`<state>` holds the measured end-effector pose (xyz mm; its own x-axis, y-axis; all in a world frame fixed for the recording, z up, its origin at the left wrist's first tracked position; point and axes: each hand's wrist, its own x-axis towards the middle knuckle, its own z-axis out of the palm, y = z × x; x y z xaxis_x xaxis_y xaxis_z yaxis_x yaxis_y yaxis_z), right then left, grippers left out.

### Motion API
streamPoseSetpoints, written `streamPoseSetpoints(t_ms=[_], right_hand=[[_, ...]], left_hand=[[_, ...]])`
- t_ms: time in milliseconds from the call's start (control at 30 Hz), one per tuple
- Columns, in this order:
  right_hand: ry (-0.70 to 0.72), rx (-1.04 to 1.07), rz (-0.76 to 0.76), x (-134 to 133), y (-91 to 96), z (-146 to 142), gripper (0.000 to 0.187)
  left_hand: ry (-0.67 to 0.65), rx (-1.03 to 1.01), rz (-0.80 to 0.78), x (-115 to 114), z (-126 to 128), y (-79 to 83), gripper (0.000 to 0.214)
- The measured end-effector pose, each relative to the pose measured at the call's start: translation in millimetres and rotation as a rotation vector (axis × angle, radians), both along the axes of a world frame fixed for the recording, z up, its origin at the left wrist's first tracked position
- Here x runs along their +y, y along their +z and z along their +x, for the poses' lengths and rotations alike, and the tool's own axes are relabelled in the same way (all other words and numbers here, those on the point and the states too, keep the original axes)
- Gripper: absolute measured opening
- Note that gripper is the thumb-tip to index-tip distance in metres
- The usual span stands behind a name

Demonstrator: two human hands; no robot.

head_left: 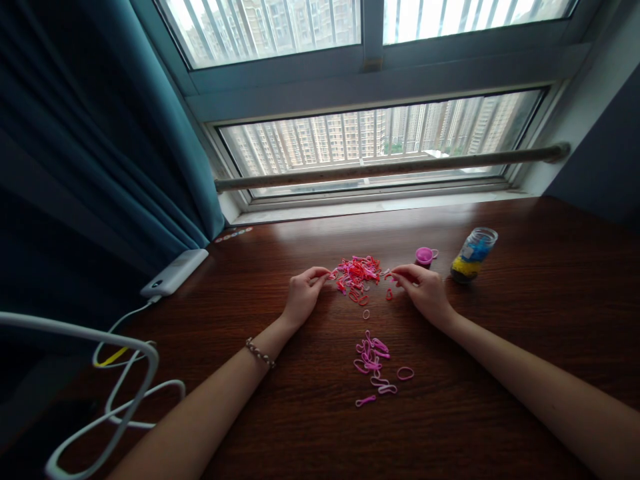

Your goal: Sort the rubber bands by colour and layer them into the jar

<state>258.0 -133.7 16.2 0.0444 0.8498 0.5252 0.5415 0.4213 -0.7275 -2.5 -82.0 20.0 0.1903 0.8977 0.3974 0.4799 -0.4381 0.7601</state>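
Note:
A mixed pile of red and pink rubber bands (361, 272) lies on the brown wooden table between my two hands. At the pile's left edge, my left hand (304, 291) pinches a pink rubber band (333, 275) between thumb and fingertips. My right hand (423, 291) is closed in a pinch at the right side, with red and pink bands (391, 277) at its fingertips. Closer to me lies a second, smaller group of pink rubber bands (371, 355), and a single pale band (366, 314) rests between the two groups.
Beyond my right hand sit a small pink cup-shaped lid (425, 255) and a glass jar (473, 257) with blue and yellow contents. A white power bank (175, 273) with a cable lies at the left by the blue curtain (100, 120). The window stands behind the table.

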Motion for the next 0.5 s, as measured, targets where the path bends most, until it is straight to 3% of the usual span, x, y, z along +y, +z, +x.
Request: streamPoseSetpoints(t_ms=[500], right_hand=[[-0.006, -0.078, 0.015, -1.7, 4.6, -1.3, 0.018]], left_hand=[[-0.068, -0.256, -0.176, 3.3, 1.6, -4.3, 0.022]])
